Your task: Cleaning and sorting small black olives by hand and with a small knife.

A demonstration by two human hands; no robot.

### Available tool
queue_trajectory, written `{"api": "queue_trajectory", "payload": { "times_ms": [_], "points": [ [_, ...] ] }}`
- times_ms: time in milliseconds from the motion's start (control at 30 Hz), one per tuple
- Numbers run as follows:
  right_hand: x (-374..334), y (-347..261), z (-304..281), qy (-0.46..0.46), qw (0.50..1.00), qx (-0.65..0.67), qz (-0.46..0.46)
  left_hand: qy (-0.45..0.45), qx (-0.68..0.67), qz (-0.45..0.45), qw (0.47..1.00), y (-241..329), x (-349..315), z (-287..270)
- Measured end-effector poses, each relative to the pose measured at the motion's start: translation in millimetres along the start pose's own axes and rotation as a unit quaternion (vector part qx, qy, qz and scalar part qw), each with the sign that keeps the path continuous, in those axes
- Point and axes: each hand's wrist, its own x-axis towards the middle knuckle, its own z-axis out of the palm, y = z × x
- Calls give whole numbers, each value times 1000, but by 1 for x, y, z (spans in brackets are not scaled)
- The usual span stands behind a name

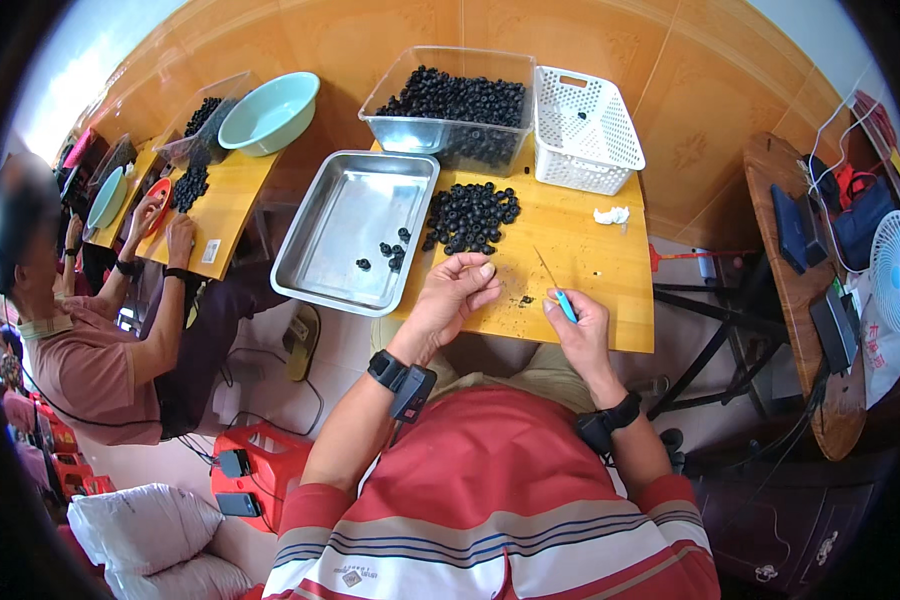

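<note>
My left hand is closed in a pinch above the near edge of the wooden table; whatever lies between its fingertips is too small or hidden to make out. In my right hand is a thin pointed tool with a blue handle, its narrow tip angled away from me and to the left. Just beyond my left hand lies a pile of small black round parts, some showing a hole. Dark scraps are scattered on the table between my hands.
A metal tray with several black parts sits at the left. Behind stand a clear bin full of black parts and a white basket. Crumpled white tissue lies at right. Another person works at a table further left.
</note>
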Motion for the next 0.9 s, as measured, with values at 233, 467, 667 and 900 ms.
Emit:
{"api": "queue_trajectory", "payload": {
  "times_ms": [233,467,667,900],
  "points": [
    [-1,-10,5,-46,998,12,-38,-6,-88,12,996,5,-15,7],
    [-5,-32,5,-78,995,-33,-54,-18,-140,0,990,2,-27,13],
    [-5,-31,11,-74,989,-68,-111,-64,-187,-1,980,-8,-30,9],
    [-1,-36,12,-65,980,-94,-165,-67,-208,-9,976,-10,-35,15]
  ]
}}
